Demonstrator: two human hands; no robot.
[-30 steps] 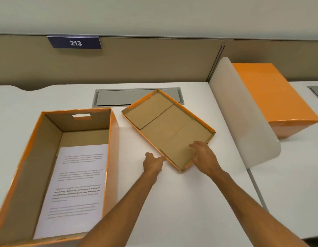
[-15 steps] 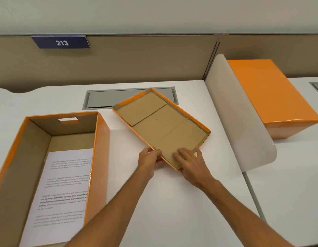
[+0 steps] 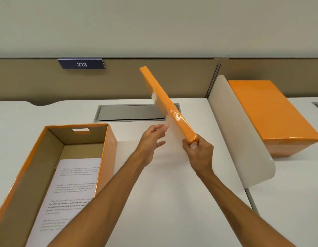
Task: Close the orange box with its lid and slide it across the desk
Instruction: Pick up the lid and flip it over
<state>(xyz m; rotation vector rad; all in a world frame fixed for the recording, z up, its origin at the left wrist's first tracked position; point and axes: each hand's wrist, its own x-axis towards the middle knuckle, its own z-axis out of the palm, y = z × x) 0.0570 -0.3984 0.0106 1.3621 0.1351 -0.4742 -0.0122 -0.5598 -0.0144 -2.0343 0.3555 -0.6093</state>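
Note:
The open orange box (image 3: pixel 108 150) stands at the left of the white desk, with printed sheets of paper (image 3: pixel 72 189) lying in it. The orange lid (image 3: pixel 165 102) is in the air above the desk's middle, tilted up on edge, its glossy outer face turned towards me. My right hand (image 3: pixel 199 154) grips the lid's near corner. My left hand (image 3: pixel 151 139) is beside the lid's lower left edge, fingers spread, fingertips touching or nearly touching it.
A white curved divider (image 3: pixel 244 136) stands to the right; behind it lies another closed orange box (image 3: pixel 272 114). A grey cable hatch (image 3: pixel 131 113) is set in the desk at the back. A partition with a "213" sign (image 3: pixel 81 64) runs along the rear.
The lid was lying open side up on the desk with both hands at its near corner. It has been lifted and turned on edge; the left hand has loosened.

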